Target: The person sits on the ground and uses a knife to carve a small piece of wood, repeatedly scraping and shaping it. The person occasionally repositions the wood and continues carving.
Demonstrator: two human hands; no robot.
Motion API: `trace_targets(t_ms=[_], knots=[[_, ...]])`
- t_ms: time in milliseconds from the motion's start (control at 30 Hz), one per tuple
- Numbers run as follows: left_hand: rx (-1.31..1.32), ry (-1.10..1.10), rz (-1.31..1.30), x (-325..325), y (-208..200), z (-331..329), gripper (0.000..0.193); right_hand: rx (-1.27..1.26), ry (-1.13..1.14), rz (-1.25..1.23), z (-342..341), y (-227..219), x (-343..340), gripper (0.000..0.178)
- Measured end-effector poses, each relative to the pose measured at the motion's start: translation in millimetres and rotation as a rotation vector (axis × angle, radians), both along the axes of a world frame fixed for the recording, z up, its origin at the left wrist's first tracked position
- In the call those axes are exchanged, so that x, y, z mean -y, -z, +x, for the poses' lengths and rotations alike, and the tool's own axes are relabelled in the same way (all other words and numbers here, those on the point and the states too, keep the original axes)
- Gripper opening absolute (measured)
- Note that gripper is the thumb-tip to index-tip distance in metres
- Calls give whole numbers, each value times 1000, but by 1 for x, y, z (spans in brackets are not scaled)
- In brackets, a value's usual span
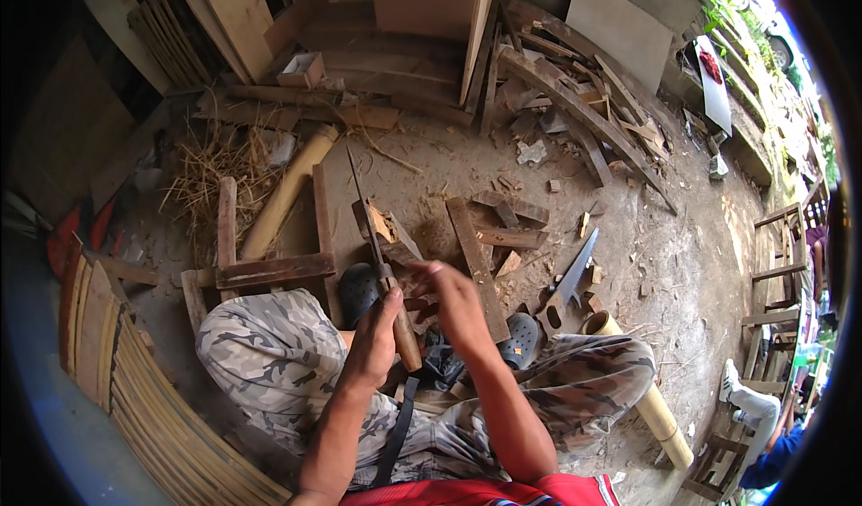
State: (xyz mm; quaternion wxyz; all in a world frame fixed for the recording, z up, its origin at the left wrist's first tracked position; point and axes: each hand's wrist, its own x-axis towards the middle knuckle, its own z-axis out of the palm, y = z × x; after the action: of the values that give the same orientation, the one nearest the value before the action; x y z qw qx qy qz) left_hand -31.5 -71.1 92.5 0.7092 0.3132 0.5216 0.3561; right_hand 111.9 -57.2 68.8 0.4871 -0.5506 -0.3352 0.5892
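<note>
A long narrow-bladed knife (406, 331) with a wooden handle points up and away in front of me. My left hand (371, 344) is closed round its handle, the thumb lying along it. Just right of the handle is my right hand (453, 304), its fingers loosely bent and apart, with nothing visible in them. Whether its fingertips touch the knife I cannot tell. Beyond the knife a split, chopped wood block (391, 228) lies on the ground. A wooden board (476, 264) slants beside my right hand, and a handsaw (570, 281) rests farther right.
A wooden frame (274, 271) and a bamboo pole (289, 192) lie at the left near dry straw (224, 165). Scrap lumber (584, 102) is heaped at the far right. Bent slats (171, 425) curve along the left, and another bamboo pole (660, 421) lies beside my right knee.
</note>
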Motion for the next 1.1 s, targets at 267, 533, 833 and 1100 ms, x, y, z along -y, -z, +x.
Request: trace_targets(t_ms=[267, 533, 833, 1100], knots=[[59, 59, -56, -21, -14, -35, 55, 1174, -67, -693, 90, 241, 6, 97], [-128, 198, 20, -25, -25, -60, 56, 1027, -150, -484, 109, 267, 27, 70], [-91, 185, -44, -35, -35, -50, 36, 679, 247, 193, 132, 127, -43, 73], [-65, 180, 0, -25, -19, -43, 37, 745, -92, 342, 137, -62, -50, 84]])
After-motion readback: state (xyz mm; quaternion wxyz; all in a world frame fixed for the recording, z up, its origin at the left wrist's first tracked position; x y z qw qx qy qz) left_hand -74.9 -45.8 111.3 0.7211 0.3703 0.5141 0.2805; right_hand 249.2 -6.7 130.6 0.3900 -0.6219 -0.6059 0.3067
